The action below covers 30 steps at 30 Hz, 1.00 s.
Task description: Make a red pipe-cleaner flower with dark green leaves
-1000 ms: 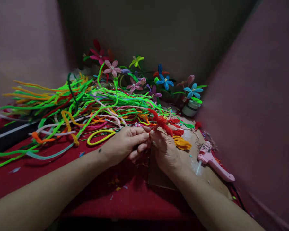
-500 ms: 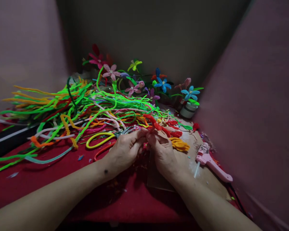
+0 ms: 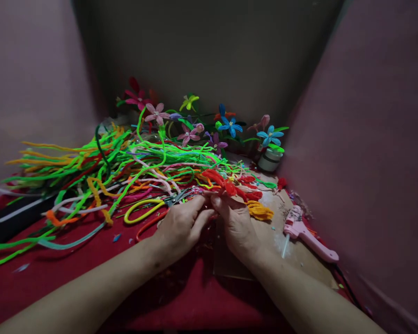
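Over the bench (image 3: 191, 301), the fingers of the right hand (image 3: 242, 229) pinch the base of a red fuzzy piece (image 3: 230, 188); the left hand (image 3: 181, 225) meets them, its grip too hidden to tell. Likely light, soft and bendable, best pinched low

Free air above the hands (image 3: 237, 227), scissors (image 3: 173, 199) leftward

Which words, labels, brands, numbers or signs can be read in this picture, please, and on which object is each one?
None can be read.
Pink glue gun: dark markings on its body, too blurred to tell whether they are lettering.
Pale jar: dark bands, no legible text.
Black object: a plain white stripe, no legible text.
Red fuzzy piece: no text visible.
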Available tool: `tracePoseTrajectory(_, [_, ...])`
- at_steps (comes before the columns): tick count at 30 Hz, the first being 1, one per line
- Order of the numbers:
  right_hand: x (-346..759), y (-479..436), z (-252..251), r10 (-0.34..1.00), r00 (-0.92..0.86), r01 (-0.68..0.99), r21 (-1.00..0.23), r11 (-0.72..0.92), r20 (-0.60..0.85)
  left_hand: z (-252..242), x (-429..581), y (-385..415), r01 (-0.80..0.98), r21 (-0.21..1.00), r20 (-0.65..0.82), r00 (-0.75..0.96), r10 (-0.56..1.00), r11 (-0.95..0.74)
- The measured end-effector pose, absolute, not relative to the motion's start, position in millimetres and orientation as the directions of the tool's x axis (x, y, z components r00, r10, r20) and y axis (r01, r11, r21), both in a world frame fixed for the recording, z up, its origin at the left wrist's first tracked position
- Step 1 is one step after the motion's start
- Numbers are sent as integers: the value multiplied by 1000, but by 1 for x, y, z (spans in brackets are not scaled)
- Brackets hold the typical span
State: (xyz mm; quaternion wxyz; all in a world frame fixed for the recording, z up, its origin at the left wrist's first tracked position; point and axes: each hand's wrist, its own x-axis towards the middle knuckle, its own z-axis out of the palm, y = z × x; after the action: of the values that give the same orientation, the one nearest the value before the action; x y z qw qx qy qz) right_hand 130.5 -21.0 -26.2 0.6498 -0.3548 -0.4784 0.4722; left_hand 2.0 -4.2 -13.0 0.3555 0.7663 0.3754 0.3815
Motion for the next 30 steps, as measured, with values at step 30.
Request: tracePoseTrajectory(30, [133, -24, -28, 956, 67, -245, -924, 293, 285, -6, 0, -5, 304, 811, 338, 455, 824, -501])
